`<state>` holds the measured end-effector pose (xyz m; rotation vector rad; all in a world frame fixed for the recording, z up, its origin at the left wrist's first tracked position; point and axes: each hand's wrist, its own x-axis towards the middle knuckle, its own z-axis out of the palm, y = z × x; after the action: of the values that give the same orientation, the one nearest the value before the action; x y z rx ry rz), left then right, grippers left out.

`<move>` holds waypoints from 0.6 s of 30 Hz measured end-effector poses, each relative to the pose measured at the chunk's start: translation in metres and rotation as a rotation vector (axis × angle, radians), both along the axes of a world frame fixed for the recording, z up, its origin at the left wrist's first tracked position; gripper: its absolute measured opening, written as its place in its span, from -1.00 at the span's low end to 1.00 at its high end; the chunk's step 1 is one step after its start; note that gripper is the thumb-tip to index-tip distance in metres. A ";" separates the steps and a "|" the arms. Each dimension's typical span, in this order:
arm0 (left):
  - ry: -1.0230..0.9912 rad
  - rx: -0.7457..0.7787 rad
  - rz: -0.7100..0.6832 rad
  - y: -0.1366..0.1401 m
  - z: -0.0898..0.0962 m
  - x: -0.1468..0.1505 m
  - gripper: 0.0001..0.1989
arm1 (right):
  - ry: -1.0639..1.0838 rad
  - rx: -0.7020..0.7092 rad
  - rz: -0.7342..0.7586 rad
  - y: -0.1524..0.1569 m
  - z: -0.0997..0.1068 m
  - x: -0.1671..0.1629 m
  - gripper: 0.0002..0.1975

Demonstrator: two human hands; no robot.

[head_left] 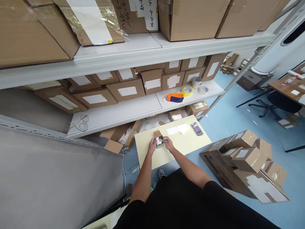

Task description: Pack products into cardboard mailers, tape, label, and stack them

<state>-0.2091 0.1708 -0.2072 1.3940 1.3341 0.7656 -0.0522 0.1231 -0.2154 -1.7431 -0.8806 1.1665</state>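
A small cardboard box (157, 133) stands on the pale yellow table (145, 159) with its brown flap raised at the far side. White and silvery contents show inside it, too small to name. My left hand (152, 145) is closed on the box's left side. My right hand (168, 143) has its fingers bent at the right side, gripping the edge of the box or its contents; I cannot tell which. White sheets of paper (178, 129) lie on the table beyond my right hand, and a blurred-out dark object (196, 128) lies farther right.
Behind the table, a shelf (128, 109) bears several labelled cartons, tape rolls (186, 91) and an orange-and-blue tape dispenser (175, 97). An open carton (116, 135) with white papers sits left of the table. A large carton (219, 165) piled with smaller boxes stands on the right.
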 end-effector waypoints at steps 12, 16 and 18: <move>-0.043 0.070 -0.177 -0.005 -0.006 -0.013 -0.57 | 0.169 0.057 0.035 -0.007 -0.006 0.023 -0.56; 0.034 0.114 -0.225 -0.009 -0.006 -0.015 -0.61 | 0.080 0.146 0.084 -0.009 -0.010 0.028 -0.62; 0.072 0.121 -0.238 -0.009 -0.007 -0.014 -0.61 | 0.019 0.159 0.102 -0.007 -0.014 0.025 -0.66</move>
<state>-0.2227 0.1616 -0.2139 1.6556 1.1646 0.6494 -0.0269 0.1163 -0.2291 -1.5720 -1.0331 1.1439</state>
